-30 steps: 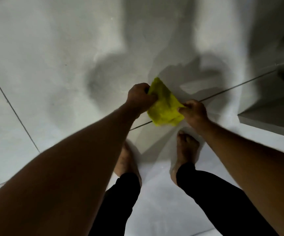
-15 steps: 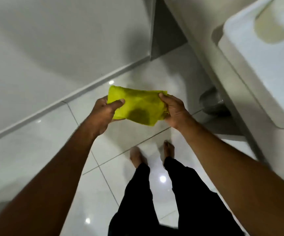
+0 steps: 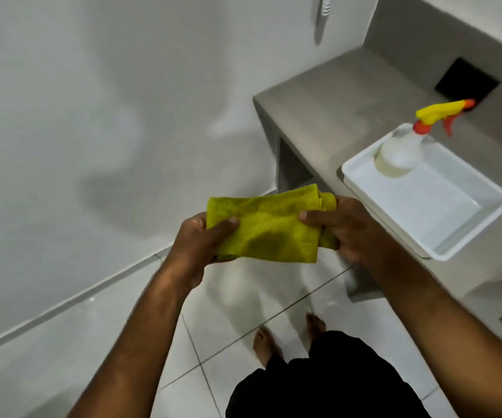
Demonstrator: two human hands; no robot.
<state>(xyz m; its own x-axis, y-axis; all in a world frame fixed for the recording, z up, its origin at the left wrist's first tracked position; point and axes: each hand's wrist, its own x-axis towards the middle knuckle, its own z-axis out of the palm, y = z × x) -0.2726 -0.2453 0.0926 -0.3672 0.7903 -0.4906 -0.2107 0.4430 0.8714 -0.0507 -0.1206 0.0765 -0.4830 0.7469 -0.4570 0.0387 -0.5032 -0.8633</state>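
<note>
In the air in front of the left end of the bench, above the floor, a folded yellow-green microfibre cloth (image 3: 271, 227) is held between two hands, level with the bench's near edge but not touching it.

Head view: the left hand (image 3: 198, 245) grips the cloth's left end, with the thumb laid flat on top and the fingers curled underneath. The right hand (image 3: 355, 230) grips the right end, where the folds bunch up; its thumb lies across the top layer, pointing left, and its fingers wrap round the back of the bunch. Both forearms are bare. They come up from the lower corners and angle in towards each other, with the wrists about level, so the cloth lies almost flat between them and its near edge hangs a little lower.

The grey, stone-look bench (image 3: 319, 116) carries a shallow white rectangular plastic tray (image 3: 442, 206) at its near edge. A translucent white spray bottle with a yellow head and an orange trigger (image 3: 400, 155) stands upright in the tray's far corner. A black square opening (image 3: 467, 81) is set into the bench top near its back edge.

There is one cloth, held by two hands, plus one tray, one spray bottle and one black opening. Two bare feet stand on the glossy white tiled floor (image 3: 93, 342), the left foot (image 3: 265, 348) and the right foot (image 3: 314, 327), below black trousers (image 3: 319, 384). A plain white wall (image 3: 93, 116) fills the left side.
</note>
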